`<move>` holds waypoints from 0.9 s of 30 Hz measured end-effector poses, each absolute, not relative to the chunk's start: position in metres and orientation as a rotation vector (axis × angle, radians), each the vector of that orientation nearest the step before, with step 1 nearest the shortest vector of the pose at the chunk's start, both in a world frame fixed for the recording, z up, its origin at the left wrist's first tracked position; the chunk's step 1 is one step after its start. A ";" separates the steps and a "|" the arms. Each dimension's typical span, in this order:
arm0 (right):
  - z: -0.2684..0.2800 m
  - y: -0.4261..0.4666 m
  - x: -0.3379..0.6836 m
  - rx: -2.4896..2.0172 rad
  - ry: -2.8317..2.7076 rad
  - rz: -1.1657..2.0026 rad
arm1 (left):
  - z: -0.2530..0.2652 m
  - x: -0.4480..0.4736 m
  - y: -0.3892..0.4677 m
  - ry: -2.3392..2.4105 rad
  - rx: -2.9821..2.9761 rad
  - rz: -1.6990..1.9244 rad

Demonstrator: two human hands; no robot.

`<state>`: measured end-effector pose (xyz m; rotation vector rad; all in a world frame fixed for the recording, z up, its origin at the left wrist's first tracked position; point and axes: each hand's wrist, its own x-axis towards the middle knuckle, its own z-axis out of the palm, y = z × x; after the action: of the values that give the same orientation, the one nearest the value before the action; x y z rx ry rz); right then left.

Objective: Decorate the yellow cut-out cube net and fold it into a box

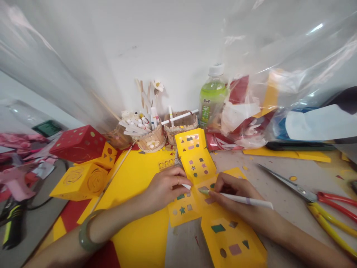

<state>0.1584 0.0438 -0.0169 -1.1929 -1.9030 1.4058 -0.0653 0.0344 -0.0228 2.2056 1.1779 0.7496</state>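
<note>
My right hand [237, 195] is closed round a white marker pen [251, 201], its tip close to the middle of an unfolded yellow paper box [251, 247]. Whether the tip touches the paper I cannot tell. Small holes of many shapes, such as stars, circles and triangles, are cut through the panels. On the left panel rests my left hand [167, 186], a small white pen cap [186, 186] held between its fingers. Under my left forearm lies a large yellow sheet [134, 227].
Scissors [304, 191] with red and yellow handles lie at right. Two baskets, one holding white markers [139, 124], and a green drink bottle [212, 93] stand behind. Red [79, 143] and yellow [80, 180] paper boxes, plus a pink glue gun [16, 182], are at left.
</note>
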 end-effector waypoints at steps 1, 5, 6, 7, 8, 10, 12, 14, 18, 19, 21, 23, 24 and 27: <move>-0.017 0.044 0.159 -1.195 -1.905 1.405 | -0.022 -0.065 0.035 1.176 2.211 0.748; -0.020 0.044 0.160 -1.183 -1.901 1.428 | -0.022 -0.065 0.036 1.169 2.227 0.758; -0.021 0.044 0.160 -1.182 -1.901 1.430 | -0.022 -0.065 0.036 1.168 2.227 0.760; -0.021 0.045 0.160 -1.184 -1.904 1.423 | -0.022 -0.065 0.036 1.168 2.225 0.763; -0.021 0.045 0.160 -1.190 -1.910 1.415 | -0.023 -0.065 0.036 1.167 2.222 0.765; -0.021 0.045 0.160 -1.191 -1.935 1.399 | -0.023 -0.065 0.036 1.163 2.217 0.769; -0.019 0.045 0.160 -1.182 -1.953 1.387 | -0.023 -0.065 0.036 1.158 2.214 0.774; -0.018 0.045 0.160 -1.190 -1.942 1.362 | -0.023 -0.065 0.036 1.155 2.209 0.782; -0.018 0.042 0.160 -1.203 -1.963 1.335 | -0.023 -0.065 0.037 1.134 2.215 0.803; -0.018 0.042 0.160 -1.211 -1.980 1.325 | -0.023 -0.065 0.037 1.128 2.219 0.805; -0.018 0.041 0.160 -1.232 -1.989 1.288 | -0.023 -0.066 0.037 1.123 2.223 0.806; -0.019 0.040 0.160 -1.232 -1.976 1.277 | -0.023 -0.066 0.037 1.123 2.218 0.801; -0.019 0.040 0.160 -1.225 -1.979 1.283 | -0.023 -0.066 0.037 1.125 2.212 0.799; -0.020 0.039 0.159 -1.214 -1.996 1.285 | -0.022 -0.065 0.036 1.128 2.195 0.800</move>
<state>0.1595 0.0394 -0.0199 -1.2143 -1.9961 1.2846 -0.0653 0.0363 -0.0222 2.1945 1.1283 0.7998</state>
